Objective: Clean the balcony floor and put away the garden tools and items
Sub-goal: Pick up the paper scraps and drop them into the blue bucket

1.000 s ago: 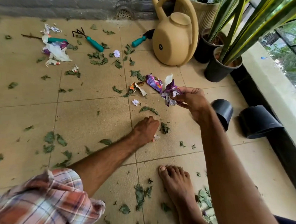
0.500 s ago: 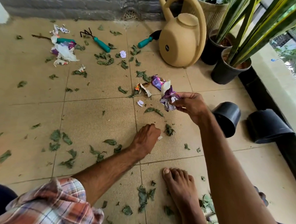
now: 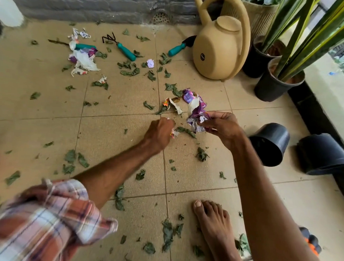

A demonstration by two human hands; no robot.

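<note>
A crumpled bundle of purple wrappers [image 3: 197, 115] is sitting mid-scene just above the tiled floor [image 3: 41, 110], with the right hand [image 3: 224, 128] gripping it. Just to its left, the left hand [image 3: 159, 132] is pinching a small paper scrap [image 3: 175, 133]. Farther off, a hand rake [image 3: 121, 46], a trowel [image 3: 180, 47] and a tan watering can [image 3: 218, 52] are resting among scattered leaves [image 3: 130, 72].

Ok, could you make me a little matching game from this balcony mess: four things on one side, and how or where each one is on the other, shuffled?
Things:
1. watering can
2. hand rake
3. black pot beside the right forearm
4. purple wrapper bundle

States:
A. tipped on its side
B. held in the right hand
C. standing beside the potted plants
D. lying flat, teal handle

Pairs: 1-C, 2-D, 3-A, 4-B.
</note>
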